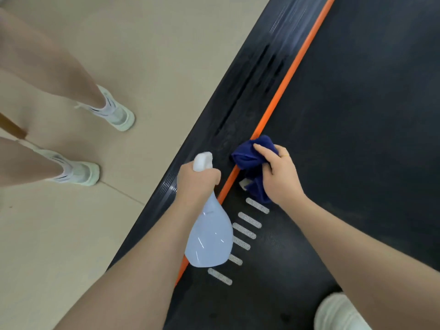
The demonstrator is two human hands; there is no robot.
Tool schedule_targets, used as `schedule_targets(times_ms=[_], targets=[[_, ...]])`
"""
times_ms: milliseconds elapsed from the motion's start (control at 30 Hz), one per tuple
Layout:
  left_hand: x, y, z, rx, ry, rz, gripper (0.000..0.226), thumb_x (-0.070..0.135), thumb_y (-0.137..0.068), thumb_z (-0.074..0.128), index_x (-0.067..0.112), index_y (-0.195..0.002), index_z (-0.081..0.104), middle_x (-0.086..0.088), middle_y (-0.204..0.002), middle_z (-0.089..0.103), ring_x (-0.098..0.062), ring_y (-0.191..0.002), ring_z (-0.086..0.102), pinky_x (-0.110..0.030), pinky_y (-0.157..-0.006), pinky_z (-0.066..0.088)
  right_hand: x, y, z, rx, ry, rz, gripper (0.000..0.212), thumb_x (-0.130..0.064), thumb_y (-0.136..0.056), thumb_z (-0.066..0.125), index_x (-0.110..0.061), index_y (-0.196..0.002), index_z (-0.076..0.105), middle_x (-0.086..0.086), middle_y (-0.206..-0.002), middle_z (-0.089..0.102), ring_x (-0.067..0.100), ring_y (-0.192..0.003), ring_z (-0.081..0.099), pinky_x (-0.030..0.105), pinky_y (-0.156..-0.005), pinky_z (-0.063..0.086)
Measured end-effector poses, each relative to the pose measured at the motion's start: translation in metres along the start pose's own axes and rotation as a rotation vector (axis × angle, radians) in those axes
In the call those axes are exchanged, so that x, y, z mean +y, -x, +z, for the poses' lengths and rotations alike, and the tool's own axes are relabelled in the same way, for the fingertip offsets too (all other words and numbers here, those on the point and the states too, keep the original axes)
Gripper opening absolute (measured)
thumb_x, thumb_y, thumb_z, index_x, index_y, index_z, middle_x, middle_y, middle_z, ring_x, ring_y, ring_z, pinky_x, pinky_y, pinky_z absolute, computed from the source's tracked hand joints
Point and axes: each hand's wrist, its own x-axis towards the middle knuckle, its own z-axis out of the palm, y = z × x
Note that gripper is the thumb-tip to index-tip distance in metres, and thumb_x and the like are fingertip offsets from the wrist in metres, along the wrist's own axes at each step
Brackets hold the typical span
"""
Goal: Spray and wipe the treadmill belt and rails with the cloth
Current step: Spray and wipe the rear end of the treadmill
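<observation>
The black treadmill belt [357, 115] fills the right of the frame, edged by an orange stripe [281, 91] and the dark side rail [238, 103] running diagonally toward the upper right. Low in the centre, the left hand [196, 181] grips the neck of a pale blue spray bottle [209, 236], its body hanging over the stripe. Just right of it, the right hand [277, 177] clutches a bunched dark blue cloth [252, 156], pressed onto the stripe at the belt's edge, beneath its fingers.

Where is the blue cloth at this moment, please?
In the head view, the blue cloth is bunched in the right hand, on the orange strip at the belt's left edge, right of the spray bottle.
</observation>
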Motion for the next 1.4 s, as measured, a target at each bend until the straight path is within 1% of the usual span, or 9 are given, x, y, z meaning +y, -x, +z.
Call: schedule_targets(times_ms=[100,267,467,567,700,967,1100,1267,1400], targets=[[-0.012,0.001,-0.018,0.055,0.046,-0.033,0.021,0.015,-0.059,0.056,0.007,-0.078,0.055,-0.008,-0.072,0.047,-0.024,-0.066,0.042,-0.031,-0.061,0.038,0.001,-0.002,0.005,-0.006,0.059,-0.049,0.044,0.005,-0.093,0.041,-0.013,-0.131,0.054,0.01,-0.137,0.039,0.025,-0.127,0.037,0.017,-0.102,0.025],[-0.05,0.017,-0.055,0.002,0.033,0.052,0.041,0.023,-0.052,0.053,0.022,-0.092,0.065,-0.001,-0.08,0.057,-0.024,-0.076,0.054,-0.032,-0.071,0.044,-0.013,-0.013,0.014,0.003,0.159,-0.179,0.046,-0.003,-0.092,0.04,-0.014,-0.137,0.047,0.016,-0.144,0.032,0.035,-0.131,0.032,0.045,-0.109,0.03],[-0.054,-0.003,-0.064,-0.066,-0.015,0.092,0.055,0.027,-0.058,0.053,0.035,-0.111,0.065,0.01,-0.08,0.058,-0.016,-0.077,0.055,-0.033,-0.06,0.052,-0.039,-0.112,0.035,-0.029,0.346,-0.331,0.044,-0.017,-0.099,0.038,-0.012,-0.143,0.038,0.019,-0.149,0.028,0.038,-0.137,0.025,0.04,-0.113,0.022],[-0.05,-0.011,-0.067,-0.041,0.053,0.123,0.058,0.024,-0.055,0.053,0.03,-0.111,0.066,0.008,-0.086,0.063,-0.014,-0.086,0.062,-0.038,-0.076,0.053,-0.031,-0.12,0.053,-0.057,0.519,-0.36,0.044,-0.027,-0.099,0.039,-0.016,-0.142,0.041,0.02,-0.149,0.029,0.042,-0.136,0.025,0.045,-0.11,0.02],[-0.048,-0.007,-0.069,-0.012,0.094,0.114,0.045,0.02,-0.052,0.052,0.017,-0.095,0.067,0.006,-0.079,0.06,-0.012,-0.071,0.051,-0.032,-0.066,0.045,-0.027,-0.07,0.073,-0.054,0.451,-0.584,0.041,-0.022,-0.088,0.043,-0.016,-0.124,0.061,0.025,-0.134,0.049,0.05,-0.12,0.045,0.058,-0.095,0.037],[-0.065,0.027,-0.086,-0.008,0.034,0.169,0.043,0.02,-0.054,0.061,0.022,-0.097,0.059,0.001,-0.085,0.061,-0.012,-0.075,0.056,-0.024,-0.062,0.044,-0.052,0.086,0.132,-0.432,0.36,-0.726,0.033,-0.026,-0.07,0.063,-0.027,-0.101,0.072,0.009,-0.127,0.059,0.029,-0.127,0.033,0.044,-0.105,0.021],[-0.08,0.036,-0.087,-0.105,-0.097,0.209,0.038,0.02,-0.057,0.058,0.016,-0.095,0.06,-0.003,-0.087,0.062,-0.013,-0.076,0.056,-0.02,-0.061,0.043,-0.043,0.088,0.137,-0.526,0.456,-0.818,0.046,-0.012,-0.054,0.083,-0.028,-0.096,0.074,0.006,-0.117,0.065,0.029,-0.119,0.049,0.043,-0.107,0.032],[-0.09,0.034,-0.072,-0.066,-0.122,0.232,0.04,0.019,-0.053,0.056,0.017,-0.093,0.061,0.0,-0.084,0.06,-0.014,-0.076,0.053,-0.026,-0.066,0.042,-0.028,0.04,0.112,-0.324,0.447,-0.791,0.041,-0.003,-0.07,0.063,-0.022,-0.106,0.072,0.015,-0.13,0.056,0.039,-0.121,0.051,0.056,-0.099,0.033],[-0.087,0.034,-0.056,-0.115,-0.13,0.199,0.045,0.02,-0.053,0.055,0.023,-0.098,0.064,0.002,-0.086,0.06,-0.012,-0.078,0.054,-0.025,-0.068,0.043,-0.013,-0.031,0.073,-0.04,0.488,-0.545,0.051,-0.006,-0.08,0.042,-0.022,-0.123,0.063,0.023,-0.135,0.049,0.046,-0.122,0.047,0.054,-0.093,0.042]])
